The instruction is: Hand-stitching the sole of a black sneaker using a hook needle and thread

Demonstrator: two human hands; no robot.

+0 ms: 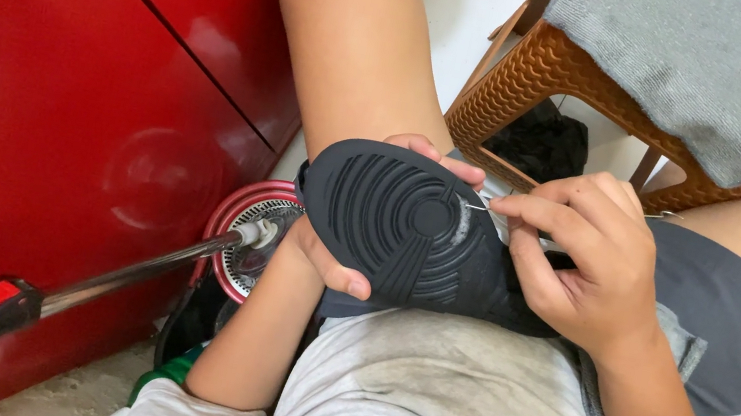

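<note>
One black shoe (407,230) rests on the person's lap, its rubber sole facing up, moulded with curved ridges around a round hub. The left hand (332,252) cups the shoe from below, fingers wrapped around its edge, thumb pressed on the sole. The right hand (584,261) pinches a thin metal needle (477,206) between thumb and fingertips at the sole's rim. Behind stands one woven-pattern brown plastic stool (554,88) topped with a grey cloth (709,75). Glossy red panels (77,85) fill the left. The floor (466,12) is pale tile.
</note>
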